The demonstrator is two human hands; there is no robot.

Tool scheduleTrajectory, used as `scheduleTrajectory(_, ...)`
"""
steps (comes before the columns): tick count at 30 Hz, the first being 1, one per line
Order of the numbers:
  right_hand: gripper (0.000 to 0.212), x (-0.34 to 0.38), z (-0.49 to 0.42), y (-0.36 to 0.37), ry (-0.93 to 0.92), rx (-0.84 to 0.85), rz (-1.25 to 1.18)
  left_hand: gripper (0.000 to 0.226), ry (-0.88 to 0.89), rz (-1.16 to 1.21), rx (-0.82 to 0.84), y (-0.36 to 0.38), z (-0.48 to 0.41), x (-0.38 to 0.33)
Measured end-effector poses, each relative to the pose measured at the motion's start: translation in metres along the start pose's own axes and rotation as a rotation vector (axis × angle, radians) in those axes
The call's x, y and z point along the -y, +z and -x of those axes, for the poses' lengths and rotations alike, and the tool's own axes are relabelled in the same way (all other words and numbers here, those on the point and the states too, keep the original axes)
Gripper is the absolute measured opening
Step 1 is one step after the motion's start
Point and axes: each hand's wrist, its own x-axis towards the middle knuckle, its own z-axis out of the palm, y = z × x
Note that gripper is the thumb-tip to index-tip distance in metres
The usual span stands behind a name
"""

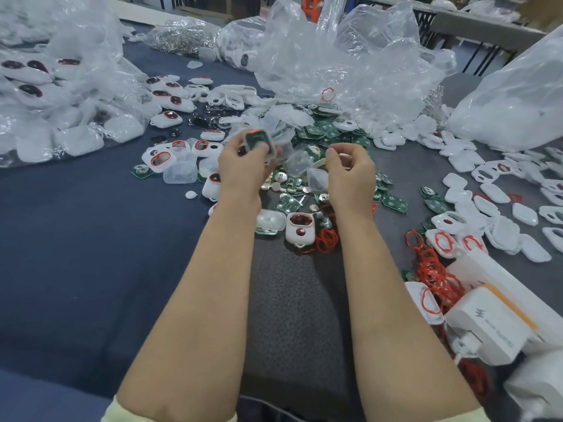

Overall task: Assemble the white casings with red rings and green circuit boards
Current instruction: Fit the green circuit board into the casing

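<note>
My left hand point(240, 169) grips a white casing point(259, 143) with a green circuit board set in it and a red ring showing at its top edge, raised above the table. My right hand point(350, 175) is level with it to the right, fingers curled, pinching a small pale part point(320, 162) between thumb and fingertips; what the part is I cannot tell. Between and beyond the hands lies a heap of green circuit boards point(332, 132) and round metal discs point(280, 184). A white casing with red inserts point(300, 228) sits between my forearms beside loose red rings point(327, 240).
Large clear plastic bags point(350, 62) rise behind the parts. Bagged finished casings point(45, 95) fill the left. Loose white casing halves point(493, 205) spread to the right, with a tangle of red rings point(432, 269) and a white charger box point(490, 324) at the right edge.
</note>
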Motion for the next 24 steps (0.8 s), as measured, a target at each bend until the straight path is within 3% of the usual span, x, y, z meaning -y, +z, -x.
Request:
scheduleTrajectory(5, 0.005, 0.014, 0.000, 0.009, -0.074, 0.078, 0.138, 0.031, 0.076, 0.190, -0.176, -0.014, -0.006, -0.015)
scheduleTrajectory(10, 0.009, 0.029, 0.002, 0.036, -0.091, 0.317, 0.295, 0.028, 0.086, 0.180, -0.204, -0.036, -0.014, -0.032)
scheduleTrajectory(17, 0.005, 0.040, 0.018, 0.077, -0.095, 0.557, 0.448, 0.026, 0.246, 0.092, -0.335, -0.064, -0.019, -0.050)
scheduleTrajectory(24, 0.007, 0.042, 0.021, 0.098, -0.100, 0.595, 0.510, 0.024, 0.222, 0.251, -0.344, -0.073, -0.022, -0.058)
